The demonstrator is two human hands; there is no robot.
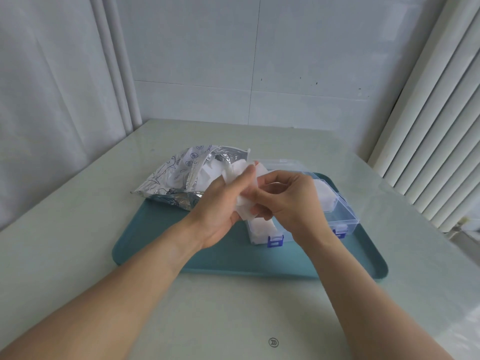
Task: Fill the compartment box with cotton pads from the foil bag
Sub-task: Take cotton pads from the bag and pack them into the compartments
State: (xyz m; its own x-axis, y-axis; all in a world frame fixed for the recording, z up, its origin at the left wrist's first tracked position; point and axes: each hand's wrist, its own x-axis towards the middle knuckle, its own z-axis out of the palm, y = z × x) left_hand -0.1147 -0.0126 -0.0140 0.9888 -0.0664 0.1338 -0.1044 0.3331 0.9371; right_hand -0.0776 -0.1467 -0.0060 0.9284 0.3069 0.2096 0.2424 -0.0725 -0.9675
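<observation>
Above the compartment box [340, 216] on the teal tray [161, 245], left hand [220, 203] grips a wad of cotton pads [241, 175]; right hand [288, 196] pinches one, apparently peeling it off. Foil bag [179, 178] lies open behind. Best to separate pads singly and lay them flat in an unfilled compartment.

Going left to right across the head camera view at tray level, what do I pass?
Foil bag → left hand holding cotton pads → right hand pinching the same pads → clear compartment box, all over the teal tray.

Both forearms are bare to the frame edge, without sleeves or jewellery.
</observation>
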